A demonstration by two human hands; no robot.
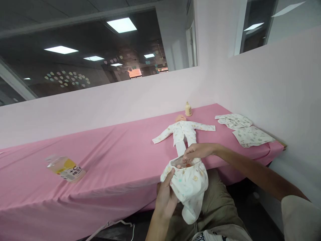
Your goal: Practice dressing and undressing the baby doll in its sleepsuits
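Observation:
A baby doll (184, 130) in a white printed top lies on its back on the pink table (120, 150), head to the wall, legs toward me. At the doll's feet I hold small white printed trousers (188, 187) with the waistband spread. My left hand (166, 197) grips the waistband's near left side. My right hand (198, 151) pinches the far edge of the waistband, just over the doll's legs. The trousers' legs hang down over my lap.
A small cream bottle (188, 109) stands by the wall behind the doll's head. Folded white printed baby clothes (244, 130) lie at the table's right end. A clear bottle with a yellow label (65, 168) lies on its side at the left. A white cable (117, 225) trails below the table.

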